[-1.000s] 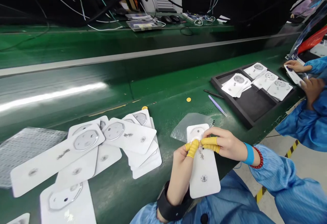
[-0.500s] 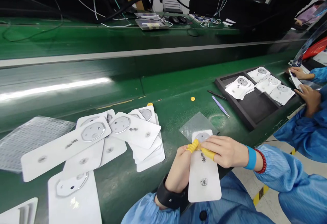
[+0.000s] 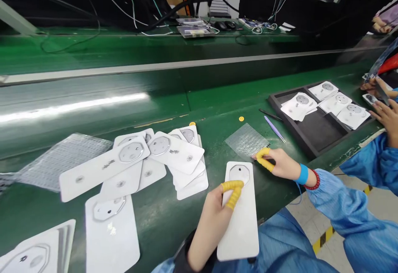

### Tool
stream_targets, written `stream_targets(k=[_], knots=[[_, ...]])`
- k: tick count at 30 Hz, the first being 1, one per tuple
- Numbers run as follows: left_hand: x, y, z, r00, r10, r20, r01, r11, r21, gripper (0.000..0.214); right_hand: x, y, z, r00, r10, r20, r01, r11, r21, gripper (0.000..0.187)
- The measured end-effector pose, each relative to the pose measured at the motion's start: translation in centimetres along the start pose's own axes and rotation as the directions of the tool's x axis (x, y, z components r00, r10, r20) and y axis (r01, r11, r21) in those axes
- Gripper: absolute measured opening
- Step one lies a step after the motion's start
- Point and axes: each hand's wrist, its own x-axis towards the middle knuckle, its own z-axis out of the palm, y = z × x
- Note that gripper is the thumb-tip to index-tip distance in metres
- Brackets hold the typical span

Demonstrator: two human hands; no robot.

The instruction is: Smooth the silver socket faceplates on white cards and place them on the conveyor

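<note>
My left hand (image 3: 219, 208), with yellow finger cots on thumb and forefinger, grips a long white panel (image 3: 238, 227) at the front edge of the bench. The panel has rounded corners, a grey octagon outline with a small dark hole near its top, and no lettering visible below. My right hand (image 3: 281, 163), also in yellow cots, is closed in a pinch at the near corner of a clear bubble-wrap sheet (image 3: 244, 138). Something small and dark shows at its fingertips, too small to name. Small black bits lie by the sheet's right corner.
Overlapping printed white panels (image 3: 177, 152) lie to the left, beside more bubble wrap (image 3: 66, 157). Purple tweezers (image 3: 274, 128) rest near a black divided tray (image 3: 300, 138) holding panel stacks. A yellow disc (image 3: 241, 119) sits behind the sheet. A co-worker's hands (image 3: 387, 113) are at far right.
My right hand has left the panel and moved right to the bubble-wrap corner. The panel in my left hand now shows a face without the black lettering. The view has shifted slightly.
</note>
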Motion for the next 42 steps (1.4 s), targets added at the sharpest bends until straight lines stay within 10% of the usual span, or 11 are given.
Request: stream_targets(k=[6, 12, 32, 42], knots=[[-4.9, -0.4, 0.2, 0.980, 0.099, -0.171, -0.089, 0.994, 0.065, 0.080, 0.6, -4.6, -1.6, 0.980, 0.115, -0.161, -0.081, 0.975, 0.207, 0.007], [-5.9, -0.4, 2.2, 0.987, 0.091, -0.135, -0.087, 0.996, 0.034, 0.082, 0.8, -10.1, -0.3, 0.959, -0.234, -0.159, 0.246, 0.968, 0.059, 0.014], [-7.3, -0.1, 3.8, 0.974, 0.145, -0.173, -0.122, 0.983, 0.138, 0.052, 0.9, -11.0, -1.6, 0.990, -0.069, -0.125, 0.091, 0.979, 0.185, 0.010], [-7.3, -0.7, 3.4, 0.983, 0.096, -0.154, -0.083, 0.993, 0.089, 0.038, 0.9, -10.4, -1.9, 0.971, -0.236, 0.026, 0.237, 0.966, -0.102, 0.020]])
